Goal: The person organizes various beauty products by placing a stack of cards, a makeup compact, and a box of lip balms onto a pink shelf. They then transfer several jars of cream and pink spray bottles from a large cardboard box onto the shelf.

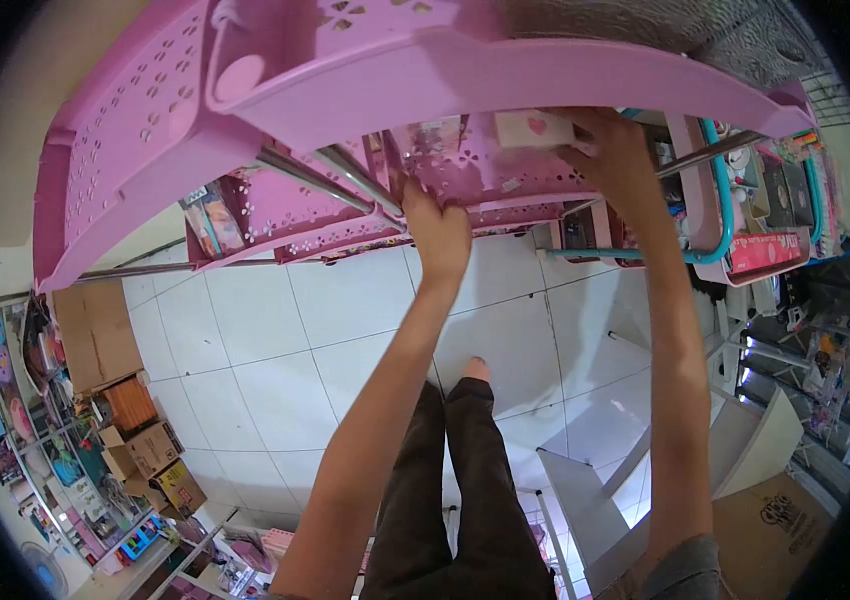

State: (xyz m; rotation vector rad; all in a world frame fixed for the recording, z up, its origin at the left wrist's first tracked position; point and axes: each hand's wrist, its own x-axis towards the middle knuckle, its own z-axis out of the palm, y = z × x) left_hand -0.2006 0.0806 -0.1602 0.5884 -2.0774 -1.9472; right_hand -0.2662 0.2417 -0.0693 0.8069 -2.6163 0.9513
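Across the front, the tiered rack (465, 78); in its lower tier (295, 207), the box (525, 130), right hand (613, 150) at its right end. And left hand (437, 238) at the poles (345, 172), left of that box. Packets (211, 218) farther left, storage cart (723, 200) off right, cardboard boxes (157, 448) far left, tiled floor (255, 315) below.

From where I stand, the only camera rides on the person's head, facing forward and steeply down with a wide, rounded view. It catches both hands' fingers (413, 192) fairly near, from above and behind; the pink perforated plastic shelf tray (445, 85) fills the top, above the fingers, and the white square-tiled floor (365, 340) lies well below them.
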